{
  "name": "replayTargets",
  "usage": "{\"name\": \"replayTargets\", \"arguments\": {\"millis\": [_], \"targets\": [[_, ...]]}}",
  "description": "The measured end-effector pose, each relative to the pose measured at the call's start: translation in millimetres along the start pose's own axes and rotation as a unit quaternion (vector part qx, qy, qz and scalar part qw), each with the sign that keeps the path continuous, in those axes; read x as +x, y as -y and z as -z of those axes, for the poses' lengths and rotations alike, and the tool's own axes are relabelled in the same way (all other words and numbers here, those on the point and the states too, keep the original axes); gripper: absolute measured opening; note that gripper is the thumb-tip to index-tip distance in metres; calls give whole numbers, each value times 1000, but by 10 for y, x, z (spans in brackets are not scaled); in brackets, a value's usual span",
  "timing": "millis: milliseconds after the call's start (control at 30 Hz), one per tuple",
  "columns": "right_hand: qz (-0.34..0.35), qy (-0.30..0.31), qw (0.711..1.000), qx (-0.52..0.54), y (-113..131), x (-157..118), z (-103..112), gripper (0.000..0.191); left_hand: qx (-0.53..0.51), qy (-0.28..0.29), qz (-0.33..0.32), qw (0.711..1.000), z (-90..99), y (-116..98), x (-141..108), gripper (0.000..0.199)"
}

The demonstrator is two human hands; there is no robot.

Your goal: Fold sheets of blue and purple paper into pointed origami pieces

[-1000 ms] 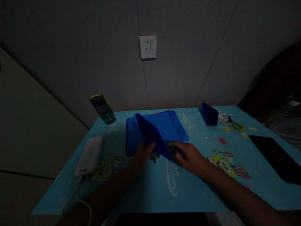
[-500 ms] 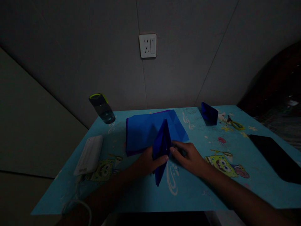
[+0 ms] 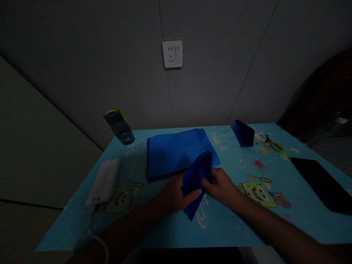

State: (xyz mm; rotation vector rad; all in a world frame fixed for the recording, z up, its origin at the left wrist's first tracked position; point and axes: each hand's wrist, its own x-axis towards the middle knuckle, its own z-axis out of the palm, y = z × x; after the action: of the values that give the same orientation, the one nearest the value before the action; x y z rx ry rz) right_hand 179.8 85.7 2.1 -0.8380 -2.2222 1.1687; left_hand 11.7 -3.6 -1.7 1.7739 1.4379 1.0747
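Note:
A dark blue folded paper piece (image 3: 194, 178) stands tilted above the near middle of the table, its folds spread apart. My left hand (image 3: 178, 194) grips its left side, the thumb lying across the front edge. From the right, my right hand (image 3: 221, 185) holds the same paper, with the thumb between the folds and the other fingers partly hidden behind it. Just beyond both hands lies a stack of blue paper sheets (image 3: 173, 152) with purple edges showing beneath.
On the table (image 3: 233, 227) stand a water bottle (image 3: 121, 128) and another folded blue paper (image 3: 244, 134). A white power bank (image 3: 104, 181) with a cable lies left. Yellow-handled scissors (image 3: 276, 146) and a black flat object (image 3: 321, 183) lie right. A wall socket (image 3: 172, 54) is behind.
The folded paper has turned and tipped to the right, and its folds have opened wider. My right thumb has moved in between them; my left hand keeps its grip.

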Motion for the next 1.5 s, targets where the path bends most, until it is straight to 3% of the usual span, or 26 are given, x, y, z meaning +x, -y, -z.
{"name": "replayTargets", "arguments": {"millis": [133,367,467,533,600,700,800,867,1000,1133,1300,1500], "targets": [[10,-5,1000,-10,16,3,-3,23,-17,-15,-4,1000,-3,0,3,42],[-6,-9,998,57,3,28,13,22,-94,-6,62,994,49,-32,25,43],[-9,-36,998,43,30,27,40,33,-133,-19,109,985,76,-70,50,42],[-4,-65,998,25,48,12,67,47,-143,-57,138,978,96,-63,76,41],[39,-70,997,15,53,-13,93,53,-140,-117,161,970,111,-26,104,42],[155,2,988,-25,40,-55,108,49,-165,-177,200,949,119,49,131,49],[245,87,960,-108,30,-77,80,47,-213,-168,220,937,113,102,124,57],[264,98,948,-151,31,-76,53,47,-224,-151,198,942,106,125,108,59],[250,58,949,-182,28,-55,40,36,-270,-81,126,951,78,160,89,60],[215,-11,964,-158,3,-23,84,27,-340,-15,85,936,36,191,91,69],[147,-120,971,-147,-57,51,195,26,-313,-41,102,943,-15,240,85,76],[46,-249,940,-230,-330,186,564,34,-125,-63,54,989,19,228,68,34]]}}
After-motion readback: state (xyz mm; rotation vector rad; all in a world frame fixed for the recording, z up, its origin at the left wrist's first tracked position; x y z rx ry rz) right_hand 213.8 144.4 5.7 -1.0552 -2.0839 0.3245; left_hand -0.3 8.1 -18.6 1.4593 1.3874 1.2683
